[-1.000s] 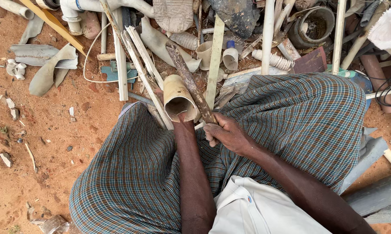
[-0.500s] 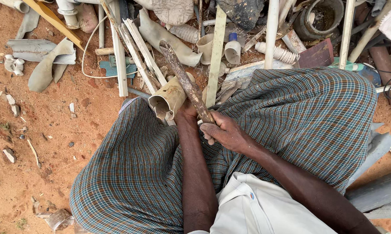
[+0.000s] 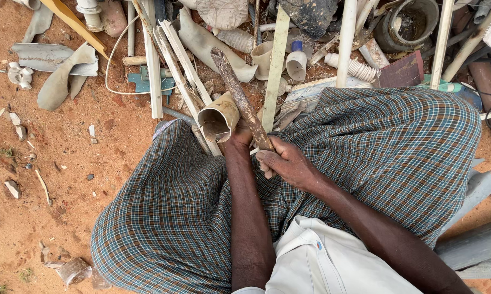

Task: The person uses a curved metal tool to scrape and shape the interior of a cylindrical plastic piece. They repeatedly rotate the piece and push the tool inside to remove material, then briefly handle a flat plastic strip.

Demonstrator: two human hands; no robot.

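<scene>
The left hand (image 3: pixel 240 136) is mostly hidden — its fingers disappear behind the short tan pipe piece (image 3: pixel 219 116), so only the wrist and the heel of the hand show; it seems to grip the pipe from behind, though the clasp itself can't be seen. The right hand (image 3: pixel 289 163) is plain enough: fingers clenched round the lower end of a long, rusty blade (image 3: pixel 241 98), which slants up and away past the fingertips, just beside the pipe's right flank. Whether metal touches plastic is hard to tell.

The pipe's open mouth faces left and down; its inside is dark, with a pale smear low on the wall (dirt or a chip, I can't say which).

Both forearms cross a checked cloth (image 3: pixel 365 147) spread over the knees, and the lower edge of the view cuts off a white shirt (image 3: pixel 321 261).

Beyond the fingertips the ground is crowded — white strips (image 3: pixel 174 60), pipe offcuts, a small white bottle (image 3: pixel 296 62), and a dark bucket (image 3: pixel 406 27) whose contents are too murky to make out. To the left of the left hand lies bare red dirt floor (image 3: pixel 65 179), scattered only with small shards.
</scene>
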